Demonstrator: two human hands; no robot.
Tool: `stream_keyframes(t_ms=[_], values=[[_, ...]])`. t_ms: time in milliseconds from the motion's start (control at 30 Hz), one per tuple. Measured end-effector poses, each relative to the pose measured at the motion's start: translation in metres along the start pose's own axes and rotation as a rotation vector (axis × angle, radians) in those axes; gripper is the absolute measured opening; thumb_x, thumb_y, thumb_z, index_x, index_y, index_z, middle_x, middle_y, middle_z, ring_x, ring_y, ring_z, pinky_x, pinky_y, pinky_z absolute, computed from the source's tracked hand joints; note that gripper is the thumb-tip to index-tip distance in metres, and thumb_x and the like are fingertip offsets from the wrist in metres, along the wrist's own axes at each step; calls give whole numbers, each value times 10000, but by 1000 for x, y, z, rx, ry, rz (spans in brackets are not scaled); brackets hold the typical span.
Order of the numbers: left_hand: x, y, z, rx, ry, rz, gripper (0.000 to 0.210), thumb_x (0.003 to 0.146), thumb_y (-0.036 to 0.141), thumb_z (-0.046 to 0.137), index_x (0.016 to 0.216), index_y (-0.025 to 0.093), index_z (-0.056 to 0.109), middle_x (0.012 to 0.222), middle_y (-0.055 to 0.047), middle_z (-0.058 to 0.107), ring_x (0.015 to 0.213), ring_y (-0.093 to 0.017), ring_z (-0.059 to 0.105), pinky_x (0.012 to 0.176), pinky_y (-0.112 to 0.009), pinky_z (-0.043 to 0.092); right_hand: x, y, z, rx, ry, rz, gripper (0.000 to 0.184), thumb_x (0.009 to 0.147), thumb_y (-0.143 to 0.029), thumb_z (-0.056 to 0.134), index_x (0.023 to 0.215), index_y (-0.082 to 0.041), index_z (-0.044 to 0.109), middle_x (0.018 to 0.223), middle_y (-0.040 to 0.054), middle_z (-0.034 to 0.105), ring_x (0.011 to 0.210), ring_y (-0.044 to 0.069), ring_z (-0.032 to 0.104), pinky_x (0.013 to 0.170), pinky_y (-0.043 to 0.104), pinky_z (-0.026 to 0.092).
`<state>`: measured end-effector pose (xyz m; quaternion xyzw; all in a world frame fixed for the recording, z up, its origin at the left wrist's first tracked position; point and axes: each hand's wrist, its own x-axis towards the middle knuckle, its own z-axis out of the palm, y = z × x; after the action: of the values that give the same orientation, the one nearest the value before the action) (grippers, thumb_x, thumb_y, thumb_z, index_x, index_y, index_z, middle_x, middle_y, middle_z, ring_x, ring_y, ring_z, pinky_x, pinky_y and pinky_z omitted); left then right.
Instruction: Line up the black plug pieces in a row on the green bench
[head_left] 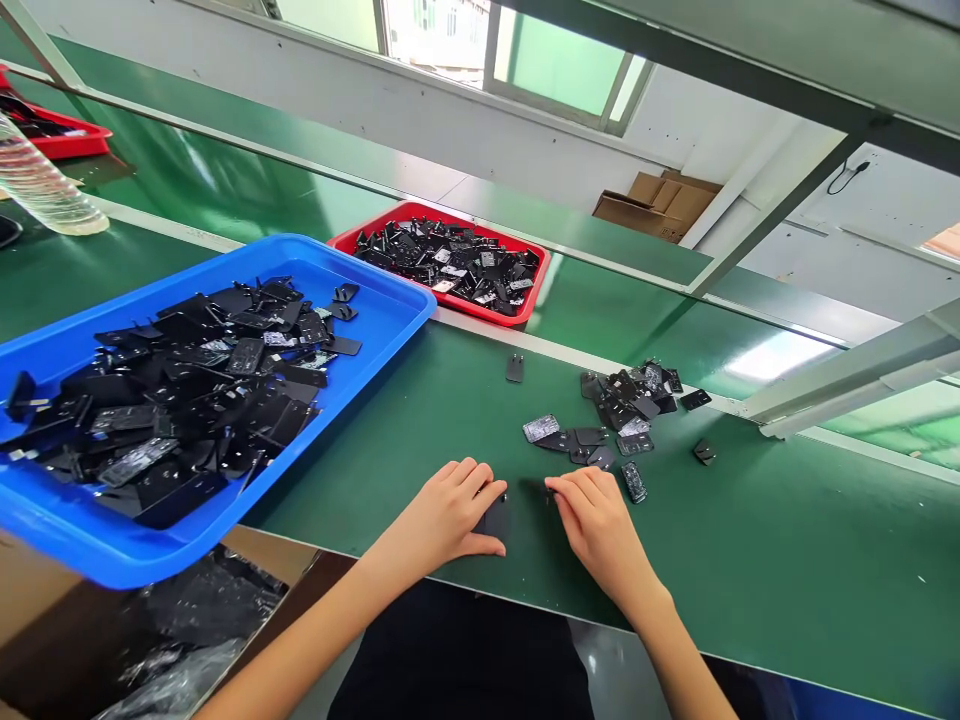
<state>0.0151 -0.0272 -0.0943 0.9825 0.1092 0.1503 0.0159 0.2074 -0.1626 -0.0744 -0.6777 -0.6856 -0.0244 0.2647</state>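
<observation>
My left hand [454,512] rests on the green table with thumb and fingers closed around a flat black rectangular plate [495,517], which looks like a plastic cover with small prongs. Just to its right, my right hand [598,525] is pinched shut at the fingertips. Something small and dark shows at those fingertips, too hidden to name. Beyond my right hand lie several loose black plates [589,440], some with a shiny, patterned face. A heap of similar pieces [637,392] sits behind them, and one single plate [514,368] lies apart to the left.
A big blue tray [375,395] of black pieces stands at left, overhanging the table's front edge. Behind it is a red tray [537,300] of smaller black parts. A plastic bottle [52,185] lies tilted at far left; a box with plastic bags [210,600] sits below the table.
</observation>
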Motion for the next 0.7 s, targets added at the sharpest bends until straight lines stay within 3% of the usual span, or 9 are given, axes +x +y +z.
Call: stream_keyframes(t_ms=[100,167,267,400,533,700], values=[[-3,-8,-5,-73,-16,37,643,649,589,756,1091,174,543,966,-40,566,839,-196,524,742,-326,442,4,-14,-7,184,-191,-3,234,978,-134,380,993,-187,607,827,36,579,800,173,514,701,310,481],[-3,-9,-8,-110,-33,43,674,645,589,761,1133,182,536,1001,-45,574,872,-202,535,772,-337,453,11,-19,-6,179,-253,-25,256,968,-125,377,997,-200,619,783,25,550,777,176,513,672,304,486],[-1,0,-11,-122,-30,34,772,650,661,715,1220,184,508,1080,-71,588,974,-239,547,904,-415,446,23,-13,-1,53,-151,-33,276,963,-144,378,1107,-184,609,839,49,575,808,201,533,727,347,495],[2,22,-9,-72,10,-2,831,673,730,642,1270,171,490,1135,-100,587,1065,-276,532,1060,-518,346,31,18,3,-197,-7,64,286,958,-180,383,1166,-172,579,1039,112,612,932,258,537,774,403,459],[8,33,-2,58,-2,-43,588,741,627,659,1096,167,574,1043,-81,589,980,-248,541,1050,-490,372,27,38,6,-268,-41,61,226,949,-153,383,1046,-170,587,981,108,635,917,270,530,738,392,419],[18,35,-1,40,-45,14,259,843,397,628,974,178,583,980,-54,582,973,-227,537,1067,-505,374,25,33,7,-227,-32,46,162,955,-188,425,891,-183,574,916,88,620,894,248,523,756,370,391]])
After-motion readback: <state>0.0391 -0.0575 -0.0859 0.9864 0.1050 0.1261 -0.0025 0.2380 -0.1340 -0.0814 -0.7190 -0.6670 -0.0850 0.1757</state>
